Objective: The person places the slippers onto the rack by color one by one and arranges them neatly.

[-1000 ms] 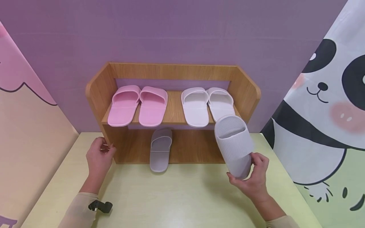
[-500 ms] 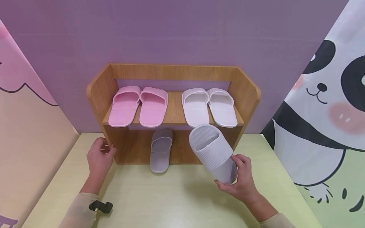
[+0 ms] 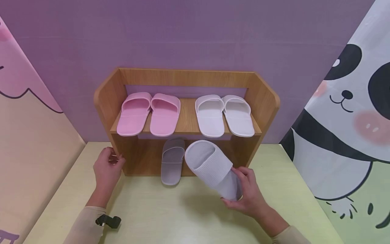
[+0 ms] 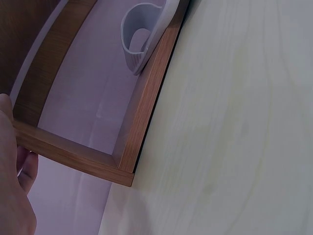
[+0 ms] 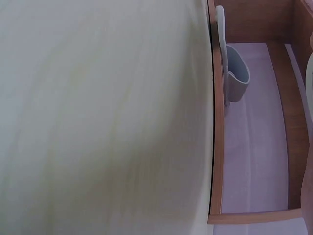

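Observation:
My right hand [image 3: 246,193] pinches the near end of a light grey slipper [image 3: 210,166], thumb below and fingers along its side. The ribbed strap faces up, and the slipper is tilted above the table with its far end toward the left. A matching grey slipper [image 3: 172,164] lies on the lower shelf of the wooden shoe rack [image 3: 189,78]. At the rack's left side panel my left hand [image 3: 107,167] holds the edge; the left wrist view has the thumb and fingers on either side of that panel [image 4: 68,154]. Only a sliver of the right hand [image 5: 308,196] enters the right wrist view.
On the upper shelf sit a pair of pink slippers [image 3: 164,115] at left and a pair of white slippers [image 3: 210,117] at right. The rack stands on a pale wooden table [image 3: 152,213] against a purple wall [image 3: 189,34]. A panda-printed panel [image 3: 341,135] borders the right side.
The right hand has carried the grey slipper leftward and slightly down, tilting it further left, from the rack's right end to beside the other grey slipper. The left hand has stayed put.

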Demonstrator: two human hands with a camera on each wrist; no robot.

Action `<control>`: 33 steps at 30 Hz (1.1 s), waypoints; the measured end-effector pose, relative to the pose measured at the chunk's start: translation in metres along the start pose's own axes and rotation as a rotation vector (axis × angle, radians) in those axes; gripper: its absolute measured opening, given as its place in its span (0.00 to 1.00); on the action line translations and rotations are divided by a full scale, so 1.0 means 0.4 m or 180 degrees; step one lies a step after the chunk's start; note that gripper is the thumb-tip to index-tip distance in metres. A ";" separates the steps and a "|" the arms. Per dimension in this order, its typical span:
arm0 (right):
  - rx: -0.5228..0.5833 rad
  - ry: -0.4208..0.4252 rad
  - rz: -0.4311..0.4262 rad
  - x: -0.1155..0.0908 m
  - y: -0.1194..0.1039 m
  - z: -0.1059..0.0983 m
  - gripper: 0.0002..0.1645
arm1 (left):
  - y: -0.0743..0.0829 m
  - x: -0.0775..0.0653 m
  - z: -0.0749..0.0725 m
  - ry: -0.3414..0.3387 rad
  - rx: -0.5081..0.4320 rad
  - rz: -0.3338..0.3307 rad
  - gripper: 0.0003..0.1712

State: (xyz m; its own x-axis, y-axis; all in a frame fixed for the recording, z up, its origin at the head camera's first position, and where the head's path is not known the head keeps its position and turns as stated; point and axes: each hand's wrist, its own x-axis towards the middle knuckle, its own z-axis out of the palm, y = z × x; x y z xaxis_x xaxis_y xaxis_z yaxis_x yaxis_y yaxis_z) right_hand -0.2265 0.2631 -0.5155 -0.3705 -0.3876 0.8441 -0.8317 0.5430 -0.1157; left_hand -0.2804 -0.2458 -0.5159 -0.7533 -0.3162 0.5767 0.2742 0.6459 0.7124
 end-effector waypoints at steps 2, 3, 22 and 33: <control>0.0024 -0.0060 -0.0011 0.002 -0.003 0.007 0.59 | 0.001 0.000 0.000 -0.0004 0.0001 0.0009 0.10; 0.0032 -0.0097 -0.0002 0.002 -0.004 0.009 0.59 | 0.001 0.000 0.000 -0.0004 0.0004 0.0013 0.10; -0.0029 -0.0558 0.0195 0.011 -0.008 0.036 0.59 | 0.006 0.002 0.000 -0.0007 0.0025 -0.0002 0.09; -0.0060 -0.0676 0.0588 0.015 0.001 0.050 0.60 | 0.011 0.001 -0.002 0.0005 0.0063 0.0013 0.09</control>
State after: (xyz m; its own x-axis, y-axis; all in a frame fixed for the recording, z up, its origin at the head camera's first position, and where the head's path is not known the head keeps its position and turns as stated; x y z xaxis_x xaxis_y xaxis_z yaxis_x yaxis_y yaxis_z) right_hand -0.2374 0.2461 -0.5211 -0.5951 -0.4271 0.6807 -0.7349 0.6320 -0.2460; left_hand -0.2790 -0.2436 -0.5124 -0.7512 -0.3147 0.5803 0.2654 0.6610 0.7019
